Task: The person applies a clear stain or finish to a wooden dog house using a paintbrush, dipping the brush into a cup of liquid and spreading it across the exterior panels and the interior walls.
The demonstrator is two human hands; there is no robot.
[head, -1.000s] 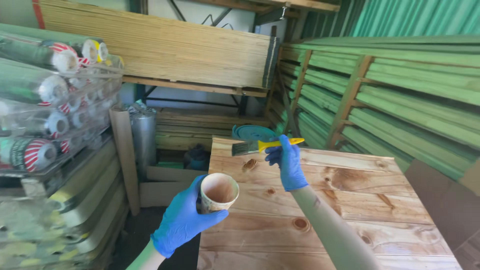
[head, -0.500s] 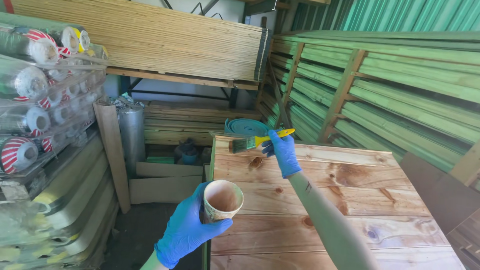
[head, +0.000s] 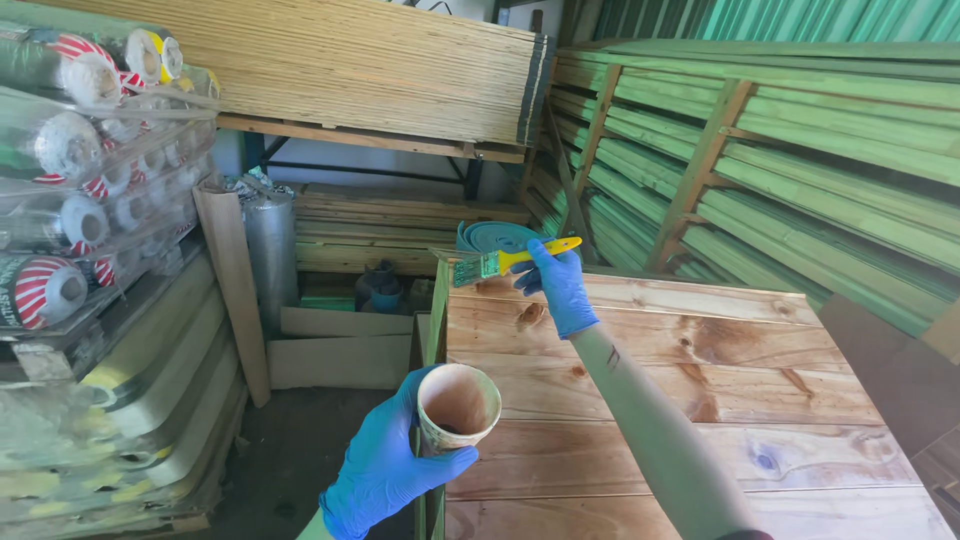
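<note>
A paper cup [head: 458, 405] is clasped by the left hand [head: 385, 470] beside the wooden panel [head: 700, 400]; a yellow-handled brush [head: 510, 262] is gripped by the right hand [head: 560, 285] at the panel's far edge.

Stacked timber [head: 380, 70], green boards [head: 820, 120]

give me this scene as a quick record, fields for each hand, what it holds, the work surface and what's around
left hand: blue glove, holds a paper cup upright at the panel's near left edge
right hand: blue glove, grips a yellow-handled brush, bristles at the far left corner
surface: wooden plank panel, knotty
left side: wrapped rolls stacked
behind: stacked sheets
right: green timber
</note>
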